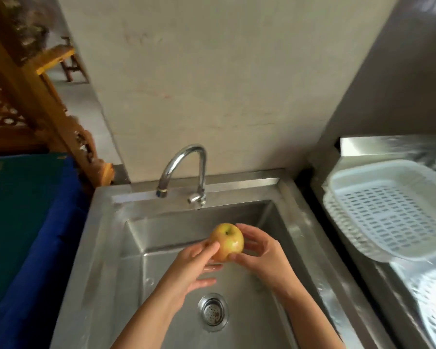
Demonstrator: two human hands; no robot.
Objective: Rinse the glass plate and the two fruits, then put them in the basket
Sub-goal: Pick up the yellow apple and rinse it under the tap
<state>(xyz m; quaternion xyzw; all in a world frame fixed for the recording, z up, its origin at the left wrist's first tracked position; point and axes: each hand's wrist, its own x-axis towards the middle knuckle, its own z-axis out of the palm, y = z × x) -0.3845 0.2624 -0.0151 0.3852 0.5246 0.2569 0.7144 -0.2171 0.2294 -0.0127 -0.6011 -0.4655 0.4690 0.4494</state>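
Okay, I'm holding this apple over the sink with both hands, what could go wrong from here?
1. The apple looks wet and is pinched mostly by fingertips of the left hand and right hand; it may slip and bruise in the steel sink.
2. The basket sits off to the right, past the sink rim, so the carry could drip water or drop the fruit.

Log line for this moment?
step: rinsing | apple: held by left hand and right hand over sink | basket: empty
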